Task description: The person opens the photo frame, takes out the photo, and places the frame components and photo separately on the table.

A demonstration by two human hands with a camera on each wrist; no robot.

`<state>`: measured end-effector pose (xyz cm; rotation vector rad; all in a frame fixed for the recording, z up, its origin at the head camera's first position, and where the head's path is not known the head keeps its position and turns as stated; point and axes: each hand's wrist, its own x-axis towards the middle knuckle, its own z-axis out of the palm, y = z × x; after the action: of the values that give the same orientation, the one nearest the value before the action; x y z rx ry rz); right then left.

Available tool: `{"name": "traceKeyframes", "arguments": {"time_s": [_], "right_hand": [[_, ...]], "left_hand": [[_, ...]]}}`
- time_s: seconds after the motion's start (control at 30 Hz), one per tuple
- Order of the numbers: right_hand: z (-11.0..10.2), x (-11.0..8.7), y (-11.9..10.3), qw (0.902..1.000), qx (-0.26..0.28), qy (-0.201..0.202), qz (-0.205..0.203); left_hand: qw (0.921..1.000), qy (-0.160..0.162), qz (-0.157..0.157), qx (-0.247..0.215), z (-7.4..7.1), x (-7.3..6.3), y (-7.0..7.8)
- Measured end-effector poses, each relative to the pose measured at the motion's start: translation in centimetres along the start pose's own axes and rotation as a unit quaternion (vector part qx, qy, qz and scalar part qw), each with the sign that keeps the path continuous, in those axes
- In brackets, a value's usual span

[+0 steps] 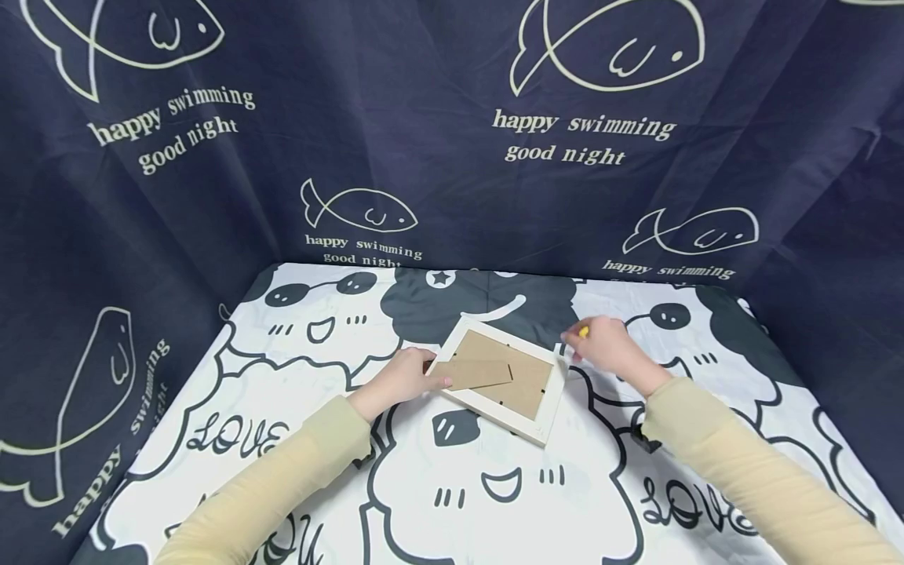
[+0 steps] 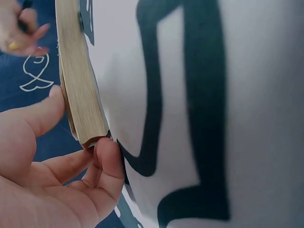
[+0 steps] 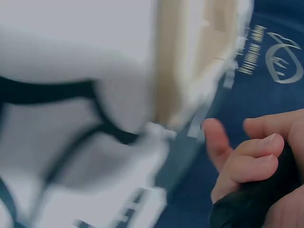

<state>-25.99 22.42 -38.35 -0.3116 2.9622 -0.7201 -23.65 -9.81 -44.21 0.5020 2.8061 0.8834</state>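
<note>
A white picture frame point(image 1: 508, 416) lies face down on the patterned cloth, turned at an angle. Its brown backing board point(image 1: 526, 392) shows small dark tabs, and a brown stand flap point(image 1: 480, 374) lies across it. My left hand point(image 1: 404, 378) grips the left corner, thumb on top and fingers curled under the edge point(image 2: 80, 80). Just beyond the far right corner, my right hand point(image 1: 609, 345) holds a black object point(image 3: 251, 199) in curled fingers, and a yellow bit point(image 1: 584, 332) shows at the fingers. A small whitish strip point(image 3: 195, 126) sits by its fingertips, near that corner.
Under everything spreads a white cloth point(image 1: 318, 439) with black cartoon sheep and lettering. Dark blue curtains point(image 1: 452, 118) with fish drawings hang at the back and both sides.
</note>
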Motion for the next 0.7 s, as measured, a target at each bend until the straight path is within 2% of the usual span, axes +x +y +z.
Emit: {"name": "traceKeyframes", "arguments": {"time_s": [0.1,0.2,0.27,0.33,0.37,0.4,0.43,0.47,0.57,0.7], "right_hand": [[-2.4,0.0,-1.7,0.9985,0.03,0.044,-0.015],[-4.7,-0.4,-3.6,0.993,0.08,0.082,-0.029],[-6.0,-0.7,-4.7,0.9843,0.14,0.1,-0.041],[-6.9,-1.1,-5.7,0.966,0.226,0.113,-0.057],[-7.2,-1.3,-6.1,0.9482,0.287,0.115,-0.074],[-7.3,-1.5,-6.5,0.9265,0.344,0.12,-0.093],[-7.4,-1.7,-6.8,0.8998,0.403,0.123,-0.113],[-7.4,-1.8,-7.0,0.8712,0.455,0.123,-0.138],[-7.2,-2.1,-7.5,0.7703,0.59,0.107,-0.216],[-6.7,-2.1,-7.7,0.6616,0.687,0.099,-0.285]], "left_hand": [[0.9999,-0.003,-0.003,-0.009,-0.1,-0.2,0.0],[0.9999,-0.007,-0.004,-0.014,-0.1,-0.2,-0.1],[0.9999,-0.007,-0.001,-0.012,-0.1,-0.2,-0.1],[0.9999,-0.007,0.001,-0.009,0.0,-0.1,-0.2],[1.0,-0.005,0.004,-0.007,0.1,-0.1,-0.3],[1.0,-0.004,0.005,-0.007,0.1,-0.1,-0.3],[0.9999,-0.003,0.007,-0.007,0.2,-0.1,-0.3],[1.0,-0.003,0.006,-0.006,0.2,0.0,-0.3],[0.9999,-0.002,0.009,-0.007,0.4,0.1,-0.5],[0.9998,-0.001,0.019,-0.007,0.5,0.2,-0.6]]}}
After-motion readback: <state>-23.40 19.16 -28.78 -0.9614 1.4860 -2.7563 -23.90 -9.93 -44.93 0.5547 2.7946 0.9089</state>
